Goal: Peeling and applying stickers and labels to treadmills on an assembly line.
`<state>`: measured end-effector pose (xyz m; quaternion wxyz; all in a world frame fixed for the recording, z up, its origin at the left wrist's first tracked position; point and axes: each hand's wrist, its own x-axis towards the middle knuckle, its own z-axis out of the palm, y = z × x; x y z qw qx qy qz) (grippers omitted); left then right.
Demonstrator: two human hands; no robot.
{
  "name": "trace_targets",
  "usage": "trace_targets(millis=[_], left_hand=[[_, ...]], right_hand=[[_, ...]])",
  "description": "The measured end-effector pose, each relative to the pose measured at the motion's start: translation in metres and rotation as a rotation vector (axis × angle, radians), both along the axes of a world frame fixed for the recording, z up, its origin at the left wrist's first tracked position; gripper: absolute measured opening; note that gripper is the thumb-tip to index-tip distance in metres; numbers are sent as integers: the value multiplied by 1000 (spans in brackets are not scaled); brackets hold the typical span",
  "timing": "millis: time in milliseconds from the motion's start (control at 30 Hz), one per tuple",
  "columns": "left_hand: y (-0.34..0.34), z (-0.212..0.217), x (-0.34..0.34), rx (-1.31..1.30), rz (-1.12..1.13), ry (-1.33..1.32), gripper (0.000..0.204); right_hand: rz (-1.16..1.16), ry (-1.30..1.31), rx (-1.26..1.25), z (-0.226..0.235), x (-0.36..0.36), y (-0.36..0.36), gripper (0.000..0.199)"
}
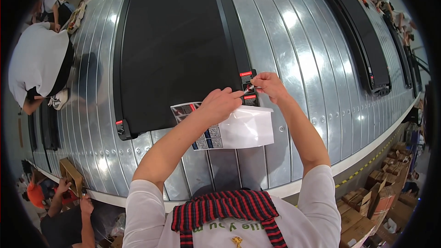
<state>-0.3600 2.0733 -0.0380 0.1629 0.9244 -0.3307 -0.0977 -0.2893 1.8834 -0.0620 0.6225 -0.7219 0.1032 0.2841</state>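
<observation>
A long black treadmill-like deck [177, 41] lies in front of me, with a dark corner piece bearing red, white and black warning labels [248, 77] at its near right. My left hand [221, 104] holds a sheet of stickers [250, 126], its bent white part hanging to the right and printed squares showing at its left. The left forefinger reaches to the labels. Pinched at its fingertips, my right hand [271, 86] has the edge of a small label at that corner. The exact edge between its fingers is too small to make out.
The deck rests on a metal slat conveyor [294, 110]. Another black deck [356, 36] lies to the right. A person in a white top [41, 59] bends at the left edge; others work around. Cardboard boxes [381, 193] are stacked at lower right.
</observation>
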Motion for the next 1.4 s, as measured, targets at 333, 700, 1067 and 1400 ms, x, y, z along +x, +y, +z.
trace_targets(millis=[333,700,1067,1400], left_hand=[[-1,-4,5,-11,-83,-36,12],[-2,4,10,56,-115,49,6],[93,64,-69,-965,761,782,35],[135,80,-188,-1443,636,810,38]], right_hand=[[252,-364,-425,0,-5,3,18],[93,-505,-492,-25,9,0,79],[-115,-79,186,15,-92,-29,50],[147,-193,319,107,-233,79,41]])
